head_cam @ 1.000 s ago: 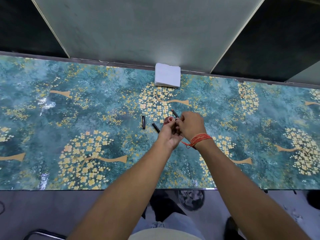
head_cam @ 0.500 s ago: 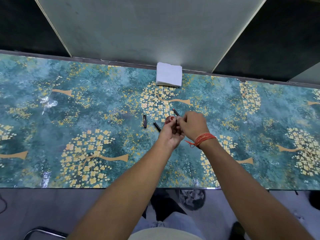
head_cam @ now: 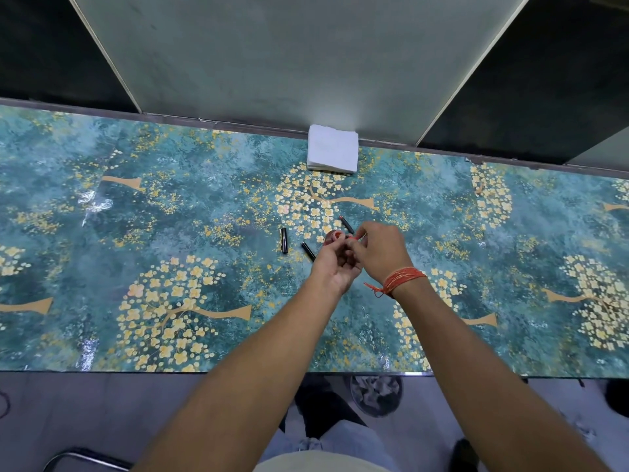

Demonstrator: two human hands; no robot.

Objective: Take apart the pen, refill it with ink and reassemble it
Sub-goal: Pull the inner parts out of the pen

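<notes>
Lying flat, 3 black pen pieces [head_cam: 283, 240] point roughly away, unaligned.

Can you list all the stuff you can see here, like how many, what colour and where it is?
table: one, teal with yellow flower trees, across the middle
napkin stack: one, white, far edge of the table against the wall panel
pen pieces: three, black, lying on the table; one left of the hands, one beside the left hand, one just beyond the hands
small round thing: one, red, at the fingertips; cannot tell what it is
bin: one, dark, on the floor under the table
wrist thread: one, orange, on the right wrist
left hand: one, holding the red thing
right hand: one, fingertips meeting the left hand's
</notes>
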